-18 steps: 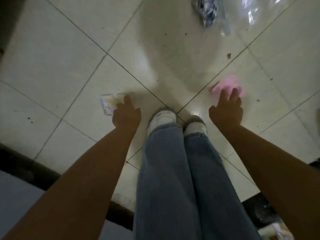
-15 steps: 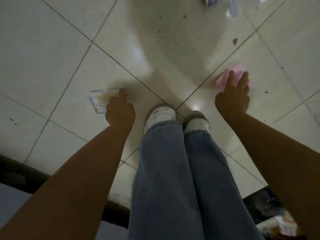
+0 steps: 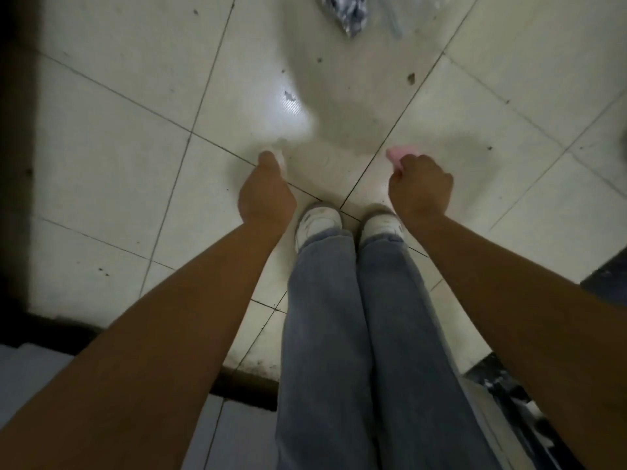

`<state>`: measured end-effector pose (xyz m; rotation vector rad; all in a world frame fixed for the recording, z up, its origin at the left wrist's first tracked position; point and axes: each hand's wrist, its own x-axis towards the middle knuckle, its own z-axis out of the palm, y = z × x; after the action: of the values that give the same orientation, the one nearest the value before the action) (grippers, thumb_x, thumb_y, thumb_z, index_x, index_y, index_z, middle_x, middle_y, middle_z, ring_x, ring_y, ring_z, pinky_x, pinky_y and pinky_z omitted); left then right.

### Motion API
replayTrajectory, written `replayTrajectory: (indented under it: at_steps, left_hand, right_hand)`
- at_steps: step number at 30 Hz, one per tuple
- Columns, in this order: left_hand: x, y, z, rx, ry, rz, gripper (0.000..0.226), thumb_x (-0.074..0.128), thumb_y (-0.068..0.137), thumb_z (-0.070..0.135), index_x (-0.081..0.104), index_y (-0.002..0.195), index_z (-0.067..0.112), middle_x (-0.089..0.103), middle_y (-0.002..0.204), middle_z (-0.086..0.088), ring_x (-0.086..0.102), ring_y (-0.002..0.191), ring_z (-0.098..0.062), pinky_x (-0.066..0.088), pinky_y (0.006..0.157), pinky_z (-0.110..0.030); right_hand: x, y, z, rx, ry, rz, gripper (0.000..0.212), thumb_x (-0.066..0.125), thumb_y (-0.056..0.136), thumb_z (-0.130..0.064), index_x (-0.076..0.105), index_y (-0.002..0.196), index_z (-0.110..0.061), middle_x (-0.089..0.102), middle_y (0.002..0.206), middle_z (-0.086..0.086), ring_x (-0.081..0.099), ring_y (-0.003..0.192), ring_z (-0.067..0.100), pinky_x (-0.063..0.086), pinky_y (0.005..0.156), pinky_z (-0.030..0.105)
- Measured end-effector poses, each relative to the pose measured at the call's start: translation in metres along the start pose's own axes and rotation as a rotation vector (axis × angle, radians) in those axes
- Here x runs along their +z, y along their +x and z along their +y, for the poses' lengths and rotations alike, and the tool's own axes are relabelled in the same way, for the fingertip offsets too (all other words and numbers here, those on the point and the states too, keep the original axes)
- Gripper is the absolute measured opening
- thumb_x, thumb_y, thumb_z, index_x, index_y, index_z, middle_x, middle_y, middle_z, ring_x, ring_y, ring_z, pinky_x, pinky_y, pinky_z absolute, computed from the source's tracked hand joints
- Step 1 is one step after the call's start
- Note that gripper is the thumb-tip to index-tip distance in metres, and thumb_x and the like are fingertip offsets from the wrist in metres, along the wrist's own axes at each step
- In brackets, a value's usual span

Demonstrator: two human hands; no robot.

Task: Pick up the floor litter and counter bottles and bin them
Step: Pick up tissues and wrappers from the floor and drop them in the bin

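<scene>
I look straight down at a pale tiled floor (image 3: 118, 171) past my jeans and white shoes. My left hand (image 3: 266, 195) is closed on a white wrapper (image 3: 281, 159); only a small corner of it shows beside my thumb. My right hand (image 3: 420, 188) is a fist around a pink wrapper (image 3: 400, 153), whose end sticks out on the thumb side. Both hands are lifted off the floor, level with my shoe tips. The view is blurred by motion.
A crumpled grey-patterned bag (image 3: 349, 10) and a piece of clear plastic (image 3: 395, 15) lie on the floor at the top edge. A dark wall base (image 3: 17, 164) runs down the left. Dark clutter (image 3: 509, 395) sits at the lower right.
Both hands were reaching onto the wrappers on the floor with fingers spread. Now each has closed on its wrapper and lifted it, drawing inward toward my feet.
</scene>
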<state>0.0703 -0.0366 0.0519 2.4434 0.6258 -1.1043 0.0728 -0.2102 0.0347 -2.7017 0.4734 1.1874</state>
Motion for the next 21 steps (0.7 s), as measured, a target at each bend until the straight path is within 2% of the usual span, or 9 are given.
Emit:
replayTrajectory:
  at_steps: [2,5,8,10,12,16,18,20,21]
  left_hand:
    - [-0.033,-0.03,0.04,0.063,-0.061,-0.012,0.03,0.044,0.095,0.003,0.04,0.124,-0.004,0.063,0.11,-0.023,0.061,0.105,-0.036,0.048,0.081,-0.04]
    - [-0.082,-0.08,0.106,0.162,-0.1,-0.024,0.028,0.042,0.096,0.003,0.04,0.123,-0.002,0.058,0.096,-0.018,0.061,0.1,-0.034,0.038,0.068,-0.031]
    - [-0.127,-0.136,0.169,0.242,-0.136,-0.045,0.026,0.041,0.095,0.0,0.043,0.121,-0.002,0.062,0.107,-0.022,0.061,0.101,-0.035,0.043,0.072,-0.032]
    - [-0.15,-0.17,0.21,0.313,-0.133,-0.063,0.028,0.041,0.094,-0.003,0.045,0.121,-0.001,0.062,0.111,-0.022,0.06,0.103,-0.035,0.046,0.078,-0.033]
    - [-0.165,-0.197,0.257,0.41,-0.135,-0.098,0.03,0.042,0.092,-0.007,0.045,0.121,-0.002,0.06,0.105,-0.022,0.059,0.105,-0.034,0.042,0.076,-0.028]
    - [-0.163,-0.242,0.371,0.6,-0.125,-0.196,0.025,0.042,0.09,-0.007,0.048,0.111,0.005,0.055,0.099,-0.017,0.058,0.102,-0.033,0.036,0.071,-0.027]
    - [-0.147,-0.263,0.425,0.665,-0.108,-0.236,0.027,0.041,0.091,-0.007,0.049,0.115,0.003,0.058,0.106,-0.018,0.056,0.099,-0.03,0.038,0.071,-0.029]
    - [-0.124,-0.281,0.469,0.687,-0.105,-0.266,0.029,0.041,0.092,-0.007,0.048,0.118,0.002,0.059,0.118,-0.018,0.056,0.105,-0.032,0.046,0.079,-0.036]
    - [-0.109,-0.286,0.489,0.694,-0.104,-0.285,0.028,0.041,0.092,-0.006,0.049,0.118,0.002,0.059,0.119,-0.018,0.056,0.108,-0.032,0.047,0.083,-0.037]
  right_hand:
    - [-0.041,-0.031,-0.002,0.029,0.093,0.021,0.03,0.037,0.094,-0.01,0.055,0.116,-0.004,0.063,0.115,0.018,0.058,0.106,0.034,0.039,0.093,0.038]
    - [-0.121,-0.079,0.005,0.153,0.282,0.078,0.027,0.035,0.095,-0.012,0.056,0.112,-0.006,0.067,0.109,0.016,0.06,0.101,0.033,0.036,0.088,0.036]
    - [-0.21,-0.119,0.034,0.295,0.51,0.16,0.021,0.042,0.093,-0.013,0.06,0.086,-0.005,0.067,0.106,0.02,0.06,0.1,0.036,0.042,0.095,0.037]
    - [-0.265,-0.138,0.067,0.325,0.563,0.21,0.021,0.045,0.091,-0.012,0.061,0.096,0.0,0.066,0.108,0.021,0.059,0.101,0.037,0.044,0.096,0.039]
    - [-0.309,-0.153,0.111,0.35,0.596,0.263,0.025,0.047,0.09,-0.012,0.061,0.106,0.002,0.065,0.11,0.023,0.059,0.101,0.037,0.046,0.091,0.039]
    - [-0.366,-0.175,0.204,0.526,0.763,0.414,0.023,0.05,0.088,-0.007,0.063,0.098,0.009,0.066,0.101,0.03,0.062,0.096,0.039,0.049,0.075,0.037]
    - [-0.376,-0.178,0.252,0.649,0.907,0.451,0.025,0.049,0.089,-0.007,0.061,0.103,0.01,0.066,0.103,0.029,0.062,0.097,0.039,0.049,0.079,0.038]
    - [-0.377,-0.174,0.296,0.738,1.053,0.439,0.022,0.048,0.09,-0.008,0.063,0.097,0.005,0.065,0.09,0.021,0.061,0.084,0.035,0.049,0.076,0.038]
    - [-0.376,-0.17,0.316,0.763,1.101,0.403,0.019,0.047,0.091,-0.01,0.062,0.084,0.0,0.061,0.078,0.016,0.057,0.073,0.029,0.046,0.068,0.033]
